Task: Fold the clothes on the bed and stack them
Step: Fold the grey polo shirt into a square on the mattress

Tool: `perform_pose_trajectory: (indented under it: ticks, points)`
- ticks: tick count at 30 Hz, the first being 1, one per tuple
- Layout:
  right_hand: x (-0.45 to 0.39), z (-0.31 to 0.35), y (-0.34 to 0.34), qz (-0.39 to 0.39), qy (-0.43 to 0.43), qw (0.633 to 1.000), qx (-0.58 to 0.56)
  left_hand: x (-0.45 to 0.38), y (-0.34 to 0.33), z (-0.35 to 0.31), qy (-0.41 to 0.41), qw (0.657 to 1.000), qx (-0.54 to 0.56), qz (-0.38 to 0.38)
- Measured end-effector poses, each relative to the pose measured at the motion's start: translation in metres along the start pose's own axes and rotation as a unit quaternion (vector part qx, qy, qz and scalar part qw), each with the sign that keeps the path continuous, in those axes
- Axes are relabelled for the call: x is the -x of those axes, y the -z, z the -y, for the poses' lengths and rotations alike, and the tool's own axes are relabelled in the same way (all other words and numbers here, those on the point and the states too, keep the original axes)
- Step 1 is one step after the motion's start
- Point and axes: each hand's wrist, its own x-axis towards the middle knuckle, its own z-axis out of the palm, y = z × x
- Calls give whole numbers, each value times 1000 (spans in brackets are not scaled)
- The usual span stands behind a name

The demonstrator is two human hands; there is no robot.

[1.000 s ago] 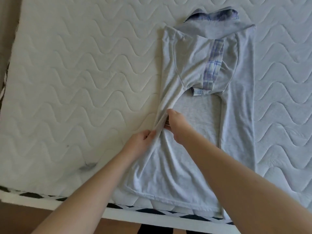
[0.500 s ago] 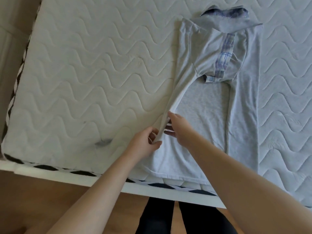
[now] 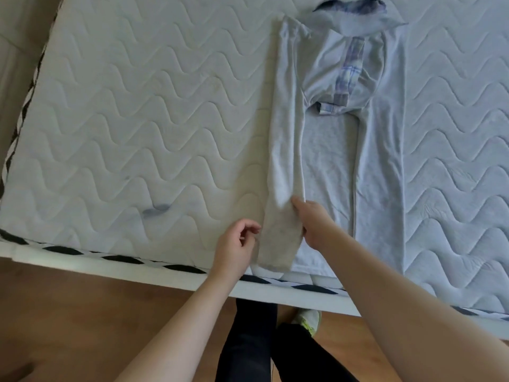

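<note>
Right hand pinches the grey shirt sleeve – left hand fingers loosely curled, holding nothing.

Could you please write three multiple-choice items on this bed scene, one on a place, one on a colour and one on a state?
1. Where does the dark stain on the mattress lie?
A. left of the shirt
B. right of the shirt
C. under the collar

2. What colour is the shirt?
A. red
B. light grey
C. black

3. What is the left hand doing?
A. gripping the collar
B. pressing flat on the floor
C. holding nothing, fingers loosely curled beside the sleeve

Answers: 1 A, the stain sits left of the folded left sleeve. 2 B, the cloth is pale grey with a plaid placket. 3 C, only the right hand touches the sleeve.
</note>
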Motion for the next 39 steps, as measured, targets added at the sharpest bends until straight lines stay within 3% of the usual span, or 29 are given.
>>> perform_pose_trajectory:
  ticks: [3, 7, 12, 17, 24, 31, 34, 37, 39]
  points:
    - [7, -17, 18, -5, 52, 998, 23, 8, -12, 16, -1, 994, -99, 49]
    - [15, -38, 33, 12, 64, 986, 151, 20, -32, 27, -16, 982, -149, 118]
    - [29, -66, 43, 19, 52, 973, 223, 32, -42, 37, -83, 915, -384, 96]
    - [44, -86, 48, 47, 30, 987, 153, 27, -45, 30, -97, 937, -332, 52]
    - [54, -93, 41, 80, 80, 989, 100, 42, -30, 34, -129, 930, -342, -28]
    - [50, -106, 42, 48, 43, 986, 156, 54, -34, 43, -139, 883, -448, 3]
    - [49, -104, 45, 55, 68, 952, 295, 51, -36, 48, -135, 859, -493, 8]
    - [48, -92, 50, 86, 70, 868, 484, 53, -32, 54, -126, 846, -515, 57]
    - [47, -79, 53, 92, 41, 832, 545, 50, -29, 50, -129, 842, -520, 64]
